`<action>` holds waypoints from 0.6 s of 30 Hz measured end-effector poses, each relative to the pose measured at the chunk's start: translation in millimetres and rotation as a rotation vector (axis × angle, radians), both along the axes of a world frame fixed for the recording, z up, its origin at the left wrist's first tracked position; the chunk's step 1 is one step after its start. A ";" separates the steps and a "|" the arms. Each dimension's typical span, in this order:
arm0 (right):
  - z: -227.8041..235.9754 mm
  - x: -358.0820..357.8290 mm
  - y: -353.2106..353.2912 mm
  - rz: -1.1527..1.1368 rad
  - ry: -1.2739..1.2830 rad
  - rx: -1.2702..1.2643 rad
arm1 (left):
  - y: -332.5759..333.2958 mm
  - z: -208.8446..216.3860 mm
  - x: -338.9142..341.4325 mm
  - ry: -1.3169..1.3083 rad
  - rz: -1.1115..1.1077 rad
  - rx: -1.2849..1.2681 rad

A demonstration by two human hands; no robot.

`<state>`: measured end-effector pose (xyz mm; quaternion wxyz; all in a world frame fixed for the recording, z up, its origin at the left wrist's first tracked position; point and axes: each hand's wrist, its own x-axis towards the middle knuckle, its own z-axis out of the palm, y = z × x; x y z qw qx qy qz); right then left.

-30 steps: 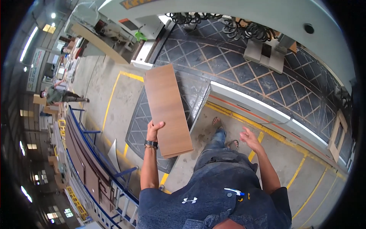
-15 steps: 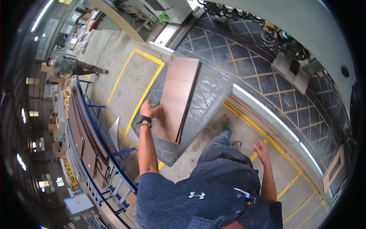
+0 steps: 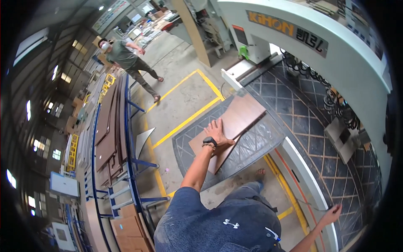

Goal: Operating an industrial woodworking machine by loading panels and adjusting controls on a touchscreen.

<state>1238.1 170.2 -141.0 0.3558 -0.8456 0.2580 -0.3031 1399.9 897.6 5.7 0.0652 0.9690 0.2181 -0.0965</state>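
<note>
Since half a second ago, my left hand has come off the side of the boards and onto their faces, and the neat stack has fanned out. My right hand has swung away from my leg, toward the white edge of the machine, and the co-worker shows larger.

My left fingers are spread wide and flat, thumb splayed toward the near side; they press on the boards but grip nothing. My right fingers are loosely curled, with nothing in them that I can make out; whether they touch the edge I can't tell.

The brown boards, at least two, lie on the table beside the machine bed, skewed across one another, one end near the table's rim on my side.

With one flat palm as their only hold, the top board could skate off the lower one if I push off-centre. The film on the table looks slick, so the whole lot might slide and drop a corner over that rim. Grit between the faces would scratch them, and a shifting board could nip my thumb.
</note>
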 end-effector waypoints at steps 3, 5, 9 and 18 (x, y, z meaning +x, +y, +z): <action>-6.0 -0.3 -20.5 -0.148 0.126 -0.333 | -11.4 6.1 -6.9 0.040 0.030 -0.016; -6.5 -1.6 -16.4 -0.159 0.159 -0.586 | -15.4 1.6 -13.7 0.044 0.061 0.002; -20.1 -7.0 -19.1 -0.211 0.125 -0.613 | -17.0 -16.0 -17.7 -0.011 0.068 0.092; -4.5 8.0 12.4 -0.202 -0.010 -0.576 | -20.5 -15.9 -14.2 0.036 0.046 0.162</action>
